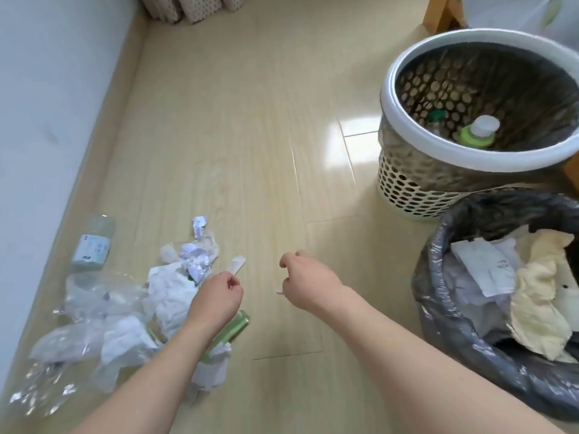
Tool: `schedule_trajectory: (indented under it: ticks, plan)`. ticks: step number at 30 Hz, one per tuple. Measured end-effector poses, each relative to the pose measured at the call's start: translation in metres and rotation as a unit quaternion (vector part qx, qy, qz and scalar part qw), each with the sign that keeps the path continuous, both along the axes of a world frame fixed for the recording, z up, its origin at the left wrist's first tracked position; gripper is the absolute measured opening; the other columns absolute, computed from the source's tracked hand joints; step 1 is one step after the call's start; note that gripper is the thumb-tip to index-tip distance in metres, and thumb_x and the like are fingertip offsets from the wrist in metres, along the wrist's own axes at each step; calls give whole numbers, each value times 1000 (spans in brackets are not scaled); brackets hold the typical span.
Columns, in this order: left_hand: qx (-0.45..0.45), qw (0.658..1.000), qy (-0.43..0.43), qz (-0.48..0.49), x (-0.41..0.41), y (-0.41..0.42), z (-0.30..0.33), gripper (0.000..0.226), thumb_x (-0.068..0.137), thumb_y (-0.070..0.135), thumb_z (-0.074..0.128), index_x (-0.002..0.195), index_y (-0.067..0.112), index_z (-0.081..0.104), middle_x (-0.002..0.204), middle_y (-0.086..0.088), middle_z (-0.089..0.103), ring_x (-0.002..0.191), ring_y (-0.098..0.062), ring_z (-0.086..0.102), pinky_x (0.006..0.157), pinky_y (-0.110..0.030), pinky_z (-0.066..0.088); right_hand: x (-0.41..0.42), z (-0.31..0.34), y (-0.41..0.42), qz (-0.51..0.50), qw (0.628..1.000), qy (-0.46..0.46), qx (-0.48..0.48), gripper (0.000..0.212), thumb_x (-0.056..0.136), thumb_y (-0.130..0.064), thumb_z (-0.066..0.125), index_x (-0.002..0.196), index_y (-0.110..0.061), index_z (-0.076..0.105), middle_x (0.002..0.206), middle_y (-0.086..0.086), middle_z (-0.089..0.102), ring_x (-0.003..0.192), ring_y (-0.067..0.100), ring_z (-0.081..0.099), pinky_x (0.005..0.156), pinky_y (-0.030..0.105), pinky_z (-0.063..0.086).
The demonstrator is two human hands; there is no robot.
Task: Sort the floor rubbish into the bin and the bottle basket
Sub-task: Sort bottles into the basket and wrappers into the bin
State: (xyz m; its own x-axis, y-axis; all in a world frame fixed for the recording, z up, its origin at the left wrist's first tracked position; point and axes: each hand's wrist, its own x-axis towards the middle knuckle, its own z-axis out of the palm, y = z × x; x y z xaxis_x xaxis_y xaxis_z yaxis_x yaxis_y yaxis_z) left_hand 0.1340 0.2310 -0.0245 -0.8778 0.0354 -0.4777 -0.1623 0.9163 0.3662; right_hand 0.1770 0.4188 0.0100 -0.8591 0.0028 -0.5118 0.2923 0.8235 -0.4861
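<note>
Two bare hands hover over a pale wood-look floor (250, 136), both with fingers curled and gripping nothing that can be made out. Just beyond and to the outer side of the left hand (216, 297) lies the rubbish pile (175, 277) — crumpled white paper, tissue and clear plastic wrapping (81, 308) spread toward the wall (47, 104). A green bottle (230, 328) lies partly under the left wrist, and a clear bottle with a pale label (92, 245) rests farther out, near the skirting. A flat pale stick (237, 265) lies just ahead of the left hand's knuckles. The right hand (305, 277) hangs over bare floor, a small pale scrap (279, 289) beside its thumb — whether it touches cannot be told. To the outer side of the right forearm stands the bin (445, 308), lined with a dark bag and holding paper and yellowish scraps. Well ahead of it sits the perforated bottle basket (407, 189), white-rimmed, with bottles (476, 133) inside.
</note>
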Motion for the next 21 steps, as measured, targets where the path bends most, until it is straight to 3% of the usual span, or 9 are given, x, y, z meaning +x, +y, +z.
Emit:
schedule_trajectory:
  ticks: [2, 5, 8, 11, 14, 17, 19, 21]
  plan:
    - [-30, 999, -1, -36, -13, -8, -21, 26, 89, 20, 45, 108, 22, 63, 120, -1, 55, 91, -18, 60, 83, -32, 48, -3, -31, -13, 7, 999, -13, 37, 41, 91, -11, 46, 132, -12, 42, 127, 11, 45, 110, 33, 53, 85, 38, 48]
    - [-45, 997, -16, -53, -25, -4, -49, 41, 93, 18, 41, 132, 20, 54, 153, -7, 29, 126, -24, 48, 100, -34, 41, -10, -63, -15, 22, 994, -19, 108, 38, 92, -16, 49, 130, -15, 41, 125, 10, 44, 109, 32, 53, 81, 38, 45]
    - [-51, 996, -12, -67, -21, 1, -71, 58, 91, 14, 39, 148, 20, 35, 162, -2, 12, 141, -23, 33, 107, -39, 37, -10, -86, -18, 12, 991, -8, 132, 28, 92, -9, 43, 119, -12, 46, 121, 10, 46, 109, 32, 51, 78, 37, 43]
    - [-69, 993, 9, -92, -3, 2, -78, 65, 88, 11, 40, 151, 15, 26, 159, 2, 15, 124, -30, 51, 94, -38, 44, 3, -94, -27, -5, 996, -38, 83, 19, 93, -5, 38, 107, -9, 50, 112, 15, 56, 102, 33, 57, 76, 35, 43]
    - [-25, 996, -6, -79, 3, 1, -72, 57, 93, 12, 38, 149, 13, 32, 155, 1, 23, 121, -27, 53, 95, -35, 44, 10, -84, -24, -18, 995, -81, 51, 14, 91, -3, 41, 97, -12, 49, 103, 14, 59, 98, 32, 59, 70, 31, 40]
    - [115, 993, -22, -17, 6, 14, -41, 40, 96, 14, 40, 134, 13, 54, 145, 4, 43, 115, -17, 58, 96, -30, 43, 5, -38, -6, -31, 997, -45, 51, 15, 91, -5, 40, 98, -12, 52, 97, 8, 59, 89, 29, 58, 65, 30, 40]
    - [228, 973, -27, 30, 9, 32, -5, 31, 97, 14, 42, 118, 21, 63, 133, 8, 55, 88, -9, 69, 83, -34, 52, 0, 5, 20, -18, 998, -1, 68, 14, 90, -11, 42, 96, -12, 54, 95, 8, 61, 83, 28, 57, 65, 31, 43]
    - [299, 953, -24, 43, 11, 54, 31, 28, 96, 13, 45, 103, 29, 66, 118, 11, 63, 73, 2, 67, 71, -29, 54, -3, 51, 53, -9, 996, 21, 90, 12, 88, -13, 45, 90, -14, 56, 92, 6, 62, 80, 27, 58, 63, 31, 45]
